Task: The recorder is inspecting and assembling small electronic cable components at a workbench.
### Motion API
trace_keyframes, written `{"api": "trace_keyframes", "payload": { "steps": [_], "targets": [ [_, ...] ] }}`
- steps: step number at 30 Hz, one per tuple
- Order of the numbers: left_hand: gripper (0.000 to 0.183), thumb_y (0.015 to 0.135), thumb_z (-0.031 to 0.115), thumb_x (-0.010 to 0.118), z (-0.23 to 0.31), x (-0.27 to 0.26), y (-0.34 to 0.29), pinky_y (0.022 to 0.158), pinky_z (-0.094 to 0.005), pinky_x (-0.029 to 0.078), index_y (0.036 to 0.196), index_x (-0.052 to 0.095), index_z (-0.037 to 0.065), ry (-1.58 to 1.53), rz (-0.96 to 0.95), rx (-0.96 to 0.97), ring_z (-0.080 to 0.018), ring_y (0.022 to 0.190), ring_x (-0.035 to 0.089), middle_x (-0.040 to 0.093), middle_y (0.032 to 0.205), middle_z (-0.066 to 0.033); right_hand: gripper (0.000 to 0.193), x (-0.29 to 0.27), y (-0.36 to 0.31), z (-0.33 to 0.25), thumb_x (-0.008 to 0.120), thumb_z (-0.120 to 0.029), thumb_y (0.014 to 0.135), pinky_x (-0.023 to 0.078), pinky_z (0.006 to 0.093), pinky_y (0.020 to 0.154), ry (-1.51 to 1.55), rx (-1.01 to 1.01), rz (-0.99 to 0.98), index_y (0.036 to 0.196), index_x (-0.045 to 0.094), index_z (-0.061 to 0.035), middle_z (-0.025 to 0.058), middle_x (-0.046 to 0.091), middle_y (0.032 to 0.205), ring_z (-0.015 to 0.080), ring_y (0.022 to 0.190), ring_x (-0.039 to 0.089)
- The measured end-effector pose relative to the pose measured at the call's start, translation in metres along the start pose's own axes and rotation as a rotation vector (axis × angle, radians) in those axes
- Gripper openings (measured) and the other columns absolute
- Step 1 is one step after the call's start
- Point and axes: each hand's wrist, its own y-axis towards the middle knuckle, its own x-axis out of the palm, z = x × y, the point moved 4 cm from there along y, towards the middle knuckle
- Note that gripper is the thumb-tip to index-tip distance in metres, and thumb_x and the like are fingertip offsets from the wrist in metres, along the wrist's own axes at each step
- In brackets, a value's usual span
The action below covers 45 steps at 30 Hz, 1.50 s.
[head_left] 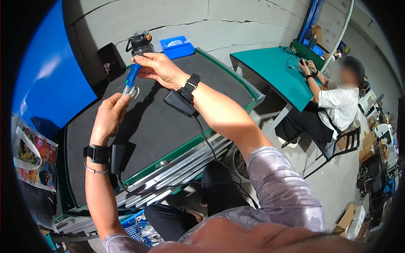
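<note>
A slim blue and clear plastic piece (132, 75) is held slanting above the dark work mat (168, 126); its exact kind I cannot make out. My right hand (161, 69) pinches its upper, blue end between thumb and fingers. Lower down, my left hand (110, 113) is closed on the clear end. Next to those left fingertips a clear, shiny loop (134, 92) sticks out. Black straps circle both wrists, each with a dark box and a cable. My fingers hide both ends of the piece.
Behind my hands stand a dark box (111, 62), a bottle (141, 42) and blue trays (177, 49). A blue panel (55, 63) rises at left. Below the table edge, a blue basket (134, 225) holds several clear-wrapped pieces. At right, a person (339, 101) sits at a green table (270, 71).
</note>
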Motion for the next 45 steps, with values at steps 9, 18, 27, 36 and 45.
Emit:
{"api": "trace_keyframes", "payload": {
  "steps": [9, 18, 27, 36, 45],
  "targets": [
    [0.037, 0.098, 0.038, 0.057, 0.001, -0.006, -0.005, 0.047, -0.0225, 0.03, 0.078, 0.055, 0.007, -0.12, -0.102, 0.0, -0.0044, 0.051, 0.039, 0.043, 0.059, 0.0055, 0.033, 0.001, 0.003, 0.0, 0.061, -0.028, 0.097, 0.051, 0.0332, 0.092, 0.13, -0.017, -0.149, 0.121, 0.061, -0.0059, 0.006, 0.066, 0.109, 0.0172, 0.102, 0.064],
    [0.039, 0.098, 0.037, 0.058, -0.005, -0.002, -0.008, 0.047, -0.0235, 0.031, 0.075, 0.056, 0.005, -0.027, -0.164, -0.022, -0.0048, 0.051, 0.039, 0.044, 0.058, 0.005, 0.027, -0.036, 0.011, -0.009, 0.061, -0.032, 0.096, 0.053, 0.0302, 0.087, 0.39, -0.025, 0.135, 0.106, 0.066, -0.0066, 0.0034, 0.067, 0.104, 0.0198, 0.104, 0.065],
    [0.039, 0.096, 0.038, 0.06, -0.009, -0.008, -0.005, 0.049, -0.0257, 0.036, 0.076, 0.057, 0.005, 0.06, -0.002, -0.013, -0.0063, 0.052, 0.045, 0.049, 0.058, 0.0028, 0.033, -0.026, 0.006, -0.003, 0.067, -0.028, 0.092, 0.048, 0.0367, 0.097, 0.421, 0.001, -0.13, 0.12, 0.063, -0.0098, 0.0067, 0.064, 0.118, 0.024, 0.12, 0.056],
    [0.034, 0.096, 0.035, 0.062, -0.007, -0.009, -0.005, 0.049, -0.023, 0.036, 0.079, 0.058, 0.006, 0.037, 0.054, 0.017, -0.0046, 0.053, 0.046, 0.048, 0.06, 0.0043, 0.034, -0.01, 0.005, 0.002, 0.068, -0.029, 0.092, 0.039, 0.0352, 0.103, 0.275, 0.033, -0.28, 0.123, 0.062, -0.0174, -0.0019, 0.062, 0.123, 0.0121, 0.112, 0.055],
    [0.035, 0.095, 0.036, 0.063, -0.006, -0.011, -0.005, 0.05, -0.0236, 0.037, 0.078, 0.058, 0.006, 0.089, 0.067, 0.012, -0.005, 0.054, 0.048, 0.051, 0.06, 0.0038, 0.029, -0.003, 0.002, 0.002, 0.066, -0.022, 0.093, 0.043, 0.0314, 0.1, 0.224, 0.007, -0.31, 0.121, 0.063, -0.0147, -0.0019, 0.063, 0.116, 0.0104, 0.11, 0.056]
  ]
}}
